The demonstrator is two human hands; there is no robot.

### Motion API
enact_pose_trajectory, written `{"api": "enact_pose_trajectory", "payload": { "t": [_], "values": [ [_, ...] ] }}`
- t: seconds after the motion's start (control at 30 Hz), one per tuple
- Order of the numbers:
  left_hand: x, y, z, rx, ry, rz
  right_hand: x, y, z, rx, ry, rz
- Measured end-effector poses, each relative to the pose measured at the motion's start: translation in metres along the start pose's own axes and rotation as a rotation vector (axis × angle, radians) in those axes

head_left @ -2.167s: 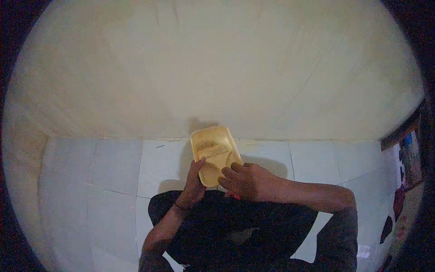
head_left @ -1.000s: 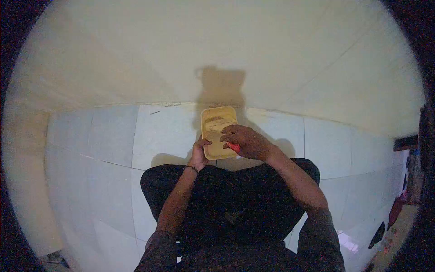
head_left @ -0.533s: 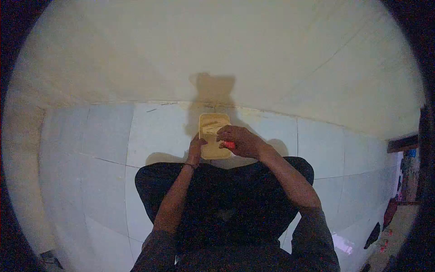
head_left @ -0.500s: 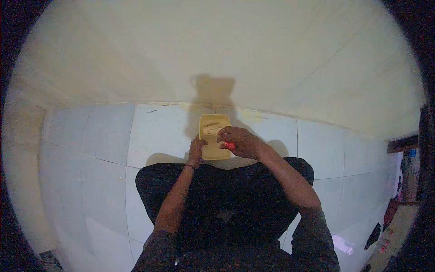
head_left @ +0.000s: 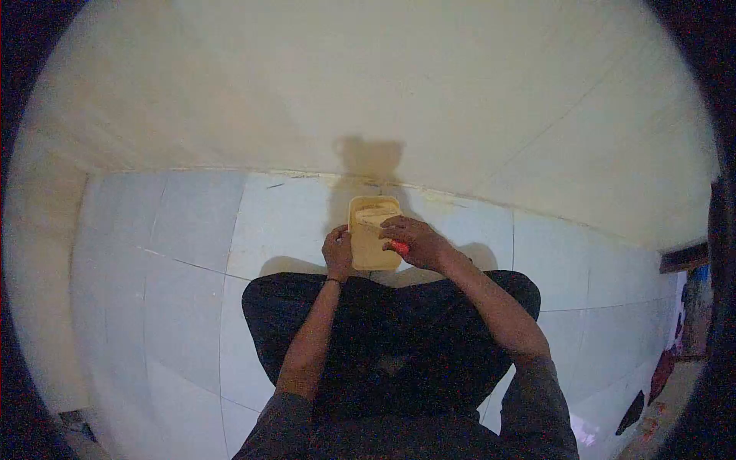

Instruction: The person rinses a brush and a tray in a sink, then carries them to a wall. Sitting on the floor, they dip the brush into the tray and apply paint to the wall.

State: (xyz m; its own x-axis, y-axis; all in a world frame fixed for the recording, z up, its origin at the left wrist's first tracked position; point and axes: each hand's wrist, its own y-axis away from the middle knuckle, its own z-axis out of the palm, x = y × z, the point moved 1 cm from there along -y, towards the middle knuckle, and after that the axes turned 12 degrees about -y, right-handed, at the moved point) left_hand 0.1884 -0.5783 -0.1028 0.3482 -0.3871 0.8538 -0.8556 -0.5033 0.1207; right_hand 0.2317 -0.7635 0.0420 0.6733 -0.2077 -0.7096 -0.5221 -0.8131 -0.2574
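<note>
A shallow yellow plastic tray point(head_left: 368, 251) lies in front of my crossed legs. At its left rim is my left hand point(head_left: 337, 247), closed on the edge. Over the tray's right side, my right hand point(head_left: 414, 241) is wrapped round a red-handled tool point(head_left: 399, 248). Most of that tool is hidden by the fingers, so its kind does not show. A pale, wide streak or flat piece point(head_left: 376, 216) shows in the far part of the tray; I cannot tell whether it belongs to the tool.
Beyond the tray stands a cream wall point(head_left: 460, 92), with my shadow on it. Pale floor tiles point(head_left: 184, 222) spread around my dark-clothed legs point(head_left: 322, 337). A thin dark scrap point(head_left: 275, 185) lies near the wall base. Dark and red items point(head_left: 661, 376) are at the far right.
My left thumb has moved from inside the tray to its left rim. The right hand stays over the tray with the red-handled tool. The whole view has shifted slightly.
</note>
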Motion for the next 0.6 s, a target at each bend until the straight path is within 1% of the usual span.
{"api": "enact_pose_trajectory", "payload": {
  "t": [0.03,0.17,0.23,0.27,0.33,0.47,0.53,0.6],
  "values": [
    [-0.002,0.000,0.000,0.011,-0.037,0.034,0.002,0.000,0.003,-0.001,-0.003,0.003],
    [0.002,-0.003,0.003,0.050,-0.013,0.062,0.007,-0.005,0.005,0.045,0.042,-0.009],
    [0.007,0.002,-0.001,0.135,-0.198,0.235,0.006,-0.004,0.008,0.067,0.043,-0.007],
    [0.010,0.003,-0.003,0.138,-0.197,0.234,0.005,-0.004,0.009,0.060,0.063,0.007],
    [0.014,0.006,-0.006,0.165,-0.247,0.337,0.005,-0.003,0.011,0.047,0.080,0.025],
    [0.023,0.008,-0.010,0.154,-0.308,0.307,0.004,-0.006,0.008,0.041,0.108,0.023],
    [0.025,0.007,-0.012,0.152,-0.388,0.392,0.003,-0.006,0.007,0.040,0.117,0.019],
    [0.019,0.005,-0.009,0.141,-0.366,0.369,-0.004,-0.008,0.007,-0.058,0.164,0.051]
  ]
}}
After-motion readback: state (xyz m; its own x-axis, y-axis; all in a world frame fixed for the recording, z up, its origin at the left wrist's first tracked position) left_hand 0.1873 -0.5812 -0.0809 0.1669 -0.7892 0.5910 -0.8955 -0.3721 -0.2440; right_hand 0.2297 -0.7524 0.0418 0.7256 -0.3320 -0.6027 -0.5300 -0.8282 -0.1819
